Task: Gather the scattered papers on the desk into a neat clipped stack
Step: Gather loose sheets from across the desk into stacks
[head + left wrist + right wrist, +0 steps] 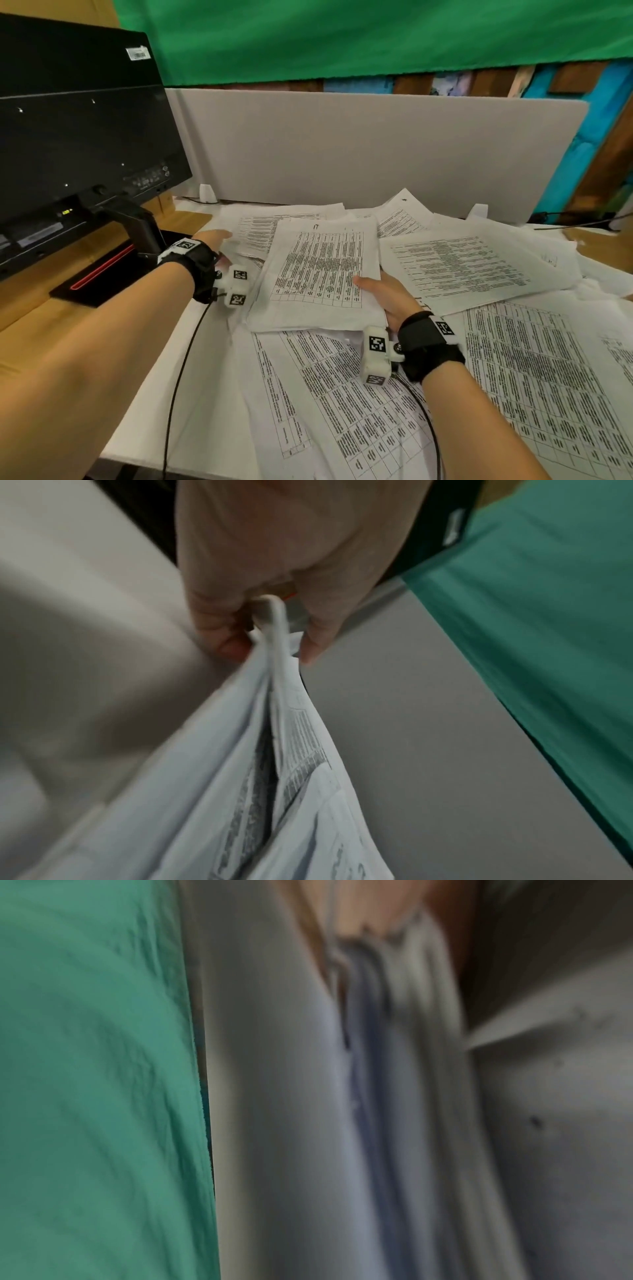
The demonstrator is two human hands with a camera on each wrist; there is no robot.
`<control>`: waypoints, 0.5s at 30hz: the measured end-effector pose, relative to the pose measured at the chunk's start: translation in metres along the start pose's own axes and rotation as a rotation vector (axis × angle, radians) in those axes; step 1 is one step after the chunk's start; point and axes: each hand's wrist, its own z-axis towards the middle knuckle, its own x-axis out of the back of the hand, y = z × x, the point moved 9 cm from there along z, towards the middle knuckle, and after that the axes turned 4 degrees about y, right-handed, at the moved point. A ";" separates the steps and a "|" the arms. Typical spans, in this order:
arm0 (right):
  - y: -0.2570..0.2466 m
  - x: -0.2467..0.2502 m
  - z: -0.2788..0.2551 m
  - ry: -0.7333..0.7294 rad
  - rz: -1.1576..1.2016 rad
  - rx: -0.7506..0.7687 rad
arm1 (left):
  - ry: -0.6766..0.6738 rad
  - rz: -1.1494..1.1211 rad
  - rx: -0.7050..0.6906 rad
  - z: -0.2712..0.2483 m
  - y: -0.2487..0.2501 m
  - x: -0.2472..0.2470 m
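L hand (pixel 274 569) pinches far-left sheets; R hand (pixel 387 296) grips gathered stack (pixel 318 274) at its right edge, centre of surface. Risk: sheets crease/tear, stack fans, loose papers (pixel 531 370) slide off.

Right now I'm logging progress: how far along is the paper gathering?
Early. Done: a small bundle of sheets is collected. In hand: the left hand pinches its edge, and the right hand holds its near side. Left: many loose papers cover the desk; no clip is visible.

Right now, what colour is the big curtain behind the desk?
Green curtain, clearest in the head view.
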 end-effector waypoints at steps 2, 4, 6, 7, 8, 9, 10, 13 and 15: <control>0.000 0.001 0.000 -0.004 -0.024 0.003 | 0.077 0.184 -0.144 -0.004 0.022 0.002; 0.001 0.001 0.002 -0.014 -0.036 0.007 | 0.170 0.495 -0.405 -0.027 0.062 -0.001; 0.001 0.002 0.003 -0.006 -0.043 0.017 | 0.238 0.604 -0.631 -0.057 0.101 -0.004; 0.001 0.004 0.004 0.004 -0.044 0.019 | 0.289 0.601 -0.716 -0.070 0.121 0.000; 0.002 0.004 0.004 0.014 -0.041 0.021 | 0.356 0.571 -0.799 -0.081 0.140 0.009; 0.002 0.005 0.005 0.022 -0.037 0.022 | 0.405 0.533 -0.885 -0.091 0.160 0.016; 0.003 0.006 0.005 0.026 -0.030 0.021 | 0.424 0.490 -0.972 -0.102 0.179 0.021; 0.003 0.005 0.006 0.015 -0.005 0.026 | 0.283 0.552 -1.110 -0.119 0.220 0.010; 0.002 0.003 0.005 0.004 -0.001 0.035 | 0.145 0.854 -1.022 -0.112 0.218 -0.010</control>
